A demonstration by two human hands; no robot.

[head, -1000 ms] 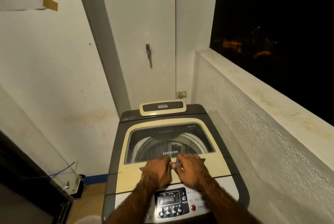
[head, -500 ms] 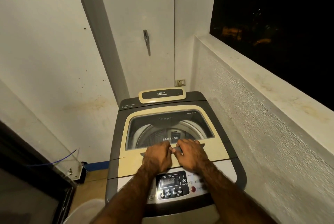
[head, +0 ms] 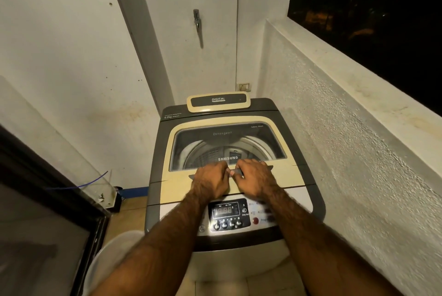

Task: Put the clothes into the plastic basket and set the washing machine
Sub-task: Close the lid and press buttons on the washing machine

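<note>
A grey and cream top-loading washing machine (head: 299, 176) stands in the balcony corner with its cream lid (head: 178, 185) down. Through the lid's glass window (head: 215, 147) I see the steel drum; no clothes show. My left hand (head: 211, 182) and my right hand (head: 256, 179) lie side by side at the lid's front, fingers curled over the grey lid handle (head: 235, 171). The control panel (head: 227, 214) with its display and round buttons sits just below my wrists. The rim of a white plastic basket (head: 114, 255) shows on the floor at the lower left.
A tap (head: 196, 19) juts from the wall above the machine, with a wall socket (head: 244, 86) behind it. A rough parapet wall (head: 346, 152) runs close on the right. A dark door frame (head: 47, 176) stands on the left, with a blue wire by it.
My view has tilted downward, so the machine sits higher in frame and the white basket has come into sight. Both hands stay on the lid handle; the lid is still down.
</note>
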